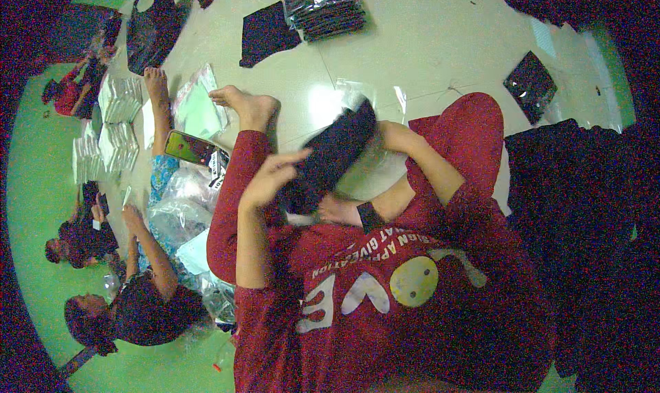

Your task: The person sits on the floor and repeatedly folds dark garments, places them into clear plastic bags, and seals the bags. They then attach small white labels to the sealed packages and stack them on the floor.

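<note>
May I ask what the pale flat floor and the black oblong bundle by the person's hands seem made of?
Pale flat floor: probably glossy tile, with bright reflections and joint lines. Black oblong bundle: likely matte fabric, showing no shine; weave indistinct.

A pale, glossy floor is crossed by thin joints and marked by white glare; its left is bordered by a green surface.

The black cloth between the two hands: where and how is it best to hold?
Probably by both long edges: left hand from the left, right hand from the right near the upper end. The black cloth runs long and slanted, its upper end toward the right, and looks soft, so one-sided support might let it sag.
</note>
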### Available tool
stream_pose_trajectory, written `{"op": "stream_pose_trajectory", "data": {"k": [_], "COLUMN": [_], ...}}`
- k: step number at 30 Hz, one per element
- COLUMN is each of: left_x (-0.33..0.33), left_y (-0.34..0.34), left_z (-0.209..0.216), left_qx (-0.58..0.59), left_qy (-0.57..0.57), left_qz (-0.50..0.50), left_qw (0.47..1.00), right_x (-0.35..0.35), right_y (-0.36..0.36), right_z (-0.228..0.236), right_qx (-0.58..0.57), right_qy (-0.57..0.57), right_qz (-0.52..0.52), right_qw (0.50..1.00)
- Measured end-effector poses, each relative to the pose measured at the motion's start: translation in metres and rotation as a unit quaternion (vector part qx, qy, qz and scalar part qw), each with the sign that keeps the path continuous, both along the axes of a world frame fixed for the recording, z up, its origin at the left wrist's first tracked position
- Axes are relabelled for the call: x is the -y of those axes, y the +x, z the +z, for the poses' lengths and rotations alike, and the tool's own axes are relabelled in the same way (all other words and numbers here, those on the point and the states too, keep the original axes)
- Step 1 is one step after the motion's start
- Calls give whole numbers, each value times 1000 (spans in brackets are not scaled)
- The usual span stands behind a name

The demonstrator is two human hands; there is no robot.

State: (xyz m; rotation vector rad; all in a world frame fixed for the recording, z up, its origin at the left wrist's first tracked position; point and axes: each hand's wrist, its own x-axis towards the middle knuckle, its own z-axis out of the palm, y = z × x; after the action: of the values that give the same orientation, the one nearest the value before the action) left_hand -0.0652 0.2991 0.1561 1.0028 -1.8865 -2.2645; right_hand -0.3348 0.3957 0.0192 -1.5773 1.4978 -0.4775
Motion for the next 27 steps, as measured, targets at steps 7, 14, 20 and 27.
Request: {"op": "stream_pose_trajectory", "data": {"k": [7,14,20,27], "left_x": [-44,-52,-57,-60], "left_y": [-10,-6,-20,-37], "left_z": [-3,-23,-23,-34], "left_qx": [57,80,105,181], "left_qy": [-153,-160,-333,-369], "left_qz": [-133,-57,-34,9], "left_qw": [978,982,937,912], "right_x": [3,6,15,43], "right_y": [4,8,4,5], "right_z": [-10,13,27,22], "right_qx": [-77,-18,-1,34], "right_qy": [-9,-40,-83,-77], "right_qz": [11,-20,-30,-31], "right_qw": [997,999,996,996]}}
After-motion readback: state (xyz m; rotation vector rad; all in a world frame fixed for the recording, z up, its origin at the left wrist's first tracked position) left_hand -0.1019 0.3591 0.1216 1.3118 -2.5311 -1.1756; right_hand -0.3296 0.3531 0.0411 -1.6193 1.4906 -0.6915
